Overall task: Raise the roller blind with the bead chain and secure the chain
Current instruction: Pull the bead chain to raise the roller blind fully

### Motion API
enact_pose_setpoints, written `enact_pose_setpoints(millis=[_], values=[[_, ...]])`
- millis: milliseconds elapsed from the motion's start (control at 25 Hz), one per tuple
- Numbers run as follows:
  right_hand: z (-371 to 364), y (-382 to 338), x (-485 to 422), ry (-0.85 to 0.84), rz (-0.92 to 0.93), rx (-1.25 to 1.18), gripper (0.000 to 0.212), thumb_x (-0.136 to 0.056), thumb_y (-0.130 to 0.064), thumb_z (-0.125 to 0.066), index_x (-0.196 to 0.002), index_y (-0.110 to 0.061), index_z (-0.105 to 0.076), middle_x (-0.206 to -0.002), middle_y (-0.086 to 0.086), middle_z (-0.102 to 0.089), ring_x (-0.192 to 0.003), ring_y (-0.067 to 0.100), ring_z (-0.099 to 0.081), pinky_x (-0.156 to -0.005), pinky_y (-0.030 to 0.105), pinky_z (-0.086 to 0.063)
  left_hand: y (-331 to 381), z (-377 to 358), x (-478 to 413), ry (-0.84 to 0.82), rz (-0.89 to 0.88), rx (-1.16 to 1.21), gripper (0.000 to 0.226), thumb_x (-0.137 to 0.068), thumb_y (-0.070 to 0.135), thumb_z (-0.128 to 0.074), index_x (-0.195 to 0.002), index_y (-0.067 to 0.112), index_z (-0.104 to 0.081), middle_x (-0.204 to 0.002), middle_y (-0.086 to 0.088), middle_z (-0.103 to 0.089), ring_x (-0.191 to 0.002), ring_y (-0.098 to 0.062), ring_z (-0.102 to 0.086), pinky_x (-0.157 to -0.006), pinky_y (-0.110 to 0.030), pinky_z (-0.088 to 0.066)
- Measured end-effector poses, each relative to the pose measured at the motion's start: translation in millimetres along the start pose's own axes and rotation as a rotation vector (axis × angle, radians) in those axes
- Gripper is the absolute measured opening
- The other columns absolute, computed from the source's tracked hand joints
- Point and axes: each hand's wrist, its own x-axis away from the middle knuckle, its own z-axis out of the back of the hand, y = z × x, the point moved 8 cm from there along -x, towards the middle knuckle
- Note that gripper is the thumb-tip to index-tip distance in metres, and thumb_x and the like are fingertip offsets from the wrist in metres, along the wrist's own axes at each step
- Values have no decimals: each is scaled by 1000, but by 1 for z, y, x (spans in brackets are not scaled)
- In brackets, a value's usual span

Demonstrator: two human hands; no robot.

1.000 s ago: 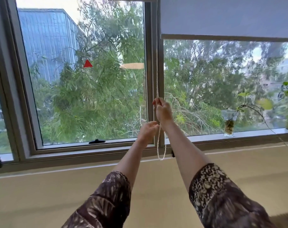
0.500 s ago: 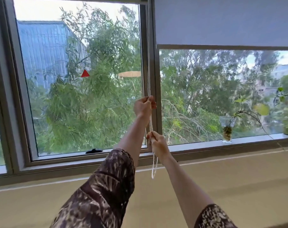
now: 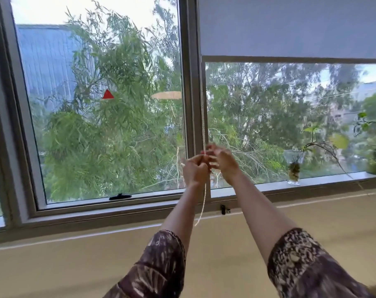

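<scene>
Window frame edges bound our working space: the grey vertical mullion [image 3: 192,104] runs straight up behind our hands, and the grey sill rail [image 3: 118,211] crosses just below them. Under the rail the plain beige wall [image 3: 75,265] gives open room, and nothing stands near our forearms on either side. Well off to the right, a clear glass vase with a trailing green plant [image 3: 293,168] sits on the window ledge [image 3: 324,179], far from our reach. A small black chain clip [image 3: 223,209] is fixed to the frame below our right wrist.

We see the pale grey roller blind [image 3: 290,26] covering only the upper part of the right pane, its bottom bar level across the glass.

The white bead chain [image 3: 203,125] hangs down along the mullion, passes between our hands and ends in a loose loop swinging in front of the sill rail. Our left hand [image 3: 194,171] is closed in a fist on the chain. Our right hand [image 3: 222,161] sits just beside it and slightly higher, fingers curled toward the chain, but motion blur keeps us from telling whether it grips. Both patterned dark sleeves [image 3: 157,265] are pushed up the forearms.
</scene>
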Motion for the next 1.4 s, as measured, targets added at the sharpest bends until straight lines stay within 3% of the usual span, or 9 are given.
enact_pose_setpoints(millis=[120, 240, 360, 520, 640, 840, 1040, 1200, 1400], values=[[-2, -36, -18, 73, 84, 28, 33, -100, -28, -37, -113, -5, -56, -99, 22, -66, -81, 25, -59, -69, 33, -47, -21, -4, 26, -9, 14, -44, 34, -84, -6, -55, -75, 21, -74, -64, 3, -70, -51, -7, -61, -55, -28, -55], [-4, -40, -22, 118, 109, -13, 27, -101, -21, -36, -104, -5, -58, -71, 6, -54, -57, 13, -46, -50, 21, -38, -32, -10, 38, -83, 4, -45, 36, -85, -9, -49, -75, 17, -72, -67, -6, -69, -57, -17, -63, -64, -37, -58], [-7, -32, -16, 159, 139, 4, 29, -101, -14, -35, -83, -16, -58, -65, -1, -47, -51, 7, -37, -42, 16, -31, -35, -13, 36, -212, 57, -35, 22, -90, -8, -50, -93, -6, -71, -71, -8, -69, -51, -6, -64, -51, -19, -53], [-10, -36, -12, 183, 212, 59, 34, -99, -10, -37, -74, -24, -56, -65, -1, -50, -55, 10, -40, -51, 24, -31, -24, 4, 12, -305, 105, -106, 29, -93, 6, -56, -121, -1, -62, -105, -12, -71, -75, -8, -62, -60, -12, -45], [-12, -35, -13, 148, 222, 90, 32, -99, -12, -39, -76, -21, -58, -68, -1, -53, -59, 10, -44, -56, 21, -37, 6, 25, -11, -144, 69, 64, 26, -95, 10, -49, -114, 3, -66, -109, -15, -71, -98, -21, -66, -75, -22, -45], [-27, 3, -2, 44, 203, 109, 35, -94, 0, -42, -72, -19, -61, -60, 0, -50, -52, 10, -38, -49, 23, -30, 73, 11, -37, -75, -14, 135, 21, -91, 27, -61, -98, 11, -73, -82, 2, -70, -58, -2, -53, -55, -15, -43], [-36, 39, 12, -53, 135, 234, 31, -95, -5, -44, -73, -15, -63, -53, -8, -50, -42, 2, -38, -41, 15, -27, 67, 14, -40, 67, 53, 280, 29, -90, -4, -53, -75, 16, -66, -67, -1, -68, -54, -7, -63, -47, -18, -52], [-26, 64, 18, -194, -102, 159, 25, -98, -7, -44, -85, -8, -66, -61, 2, -64, -49, 8, -57, -46, 17, -44, 39, 9, -25, 10, 71, 212, 36, -84, -16, -45, -73, 10, -68, -68, -8, -68, -57, -15, -62, -49, -20, -52], [5, 33, -5, 20, -31, -20, 33, -99, -19, -42, -101, 0, -68, -88, 17, -71, -80, 25, -66, -64, 24, -52, 1, 4, -2, -3, 71, 31, 36, -85, -9, -49, -75, 18, -72, -74, -6, -75, -70, -19, -71, -69, -34, -61]])
